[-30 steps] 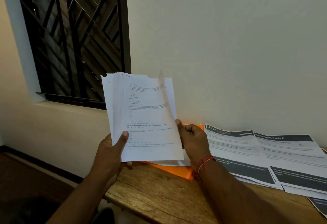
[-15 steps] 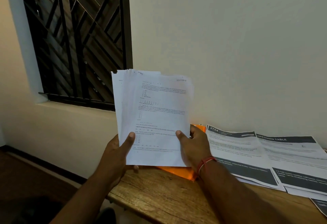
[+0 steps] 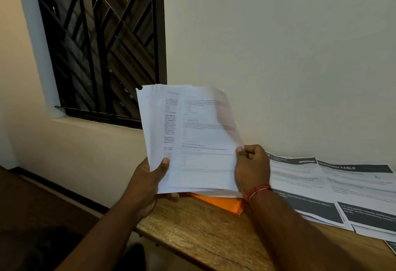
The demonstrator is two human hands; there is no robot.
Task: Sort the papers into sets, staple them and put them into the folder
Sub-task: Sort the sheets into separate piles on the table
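The left hand (image 3: 147, 183) had its fingers clamped on the paper stack (image 3: 154, 125) above the tabletop (image 3: 192, 232); the right hand (image 3: 251, 168) pinched its front sheet (image 3: 205, 142), seemingly mid-sorting. Next, that sheet probably needed laying among the printed sheets (image 3: 310, 185) beside the orange folder (image 3: 222, 203)

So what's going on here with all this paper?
A person is sorting through paperwork. The left hand grips a stack of printed sheets upright above the edge of a wooden table. The right hand pinches the lower right edge of the front sheet, which looks blurred and sits offset from the rest. An orange folder lies on the table below, with dark-banded pages spread beside it. No stapler is visible.
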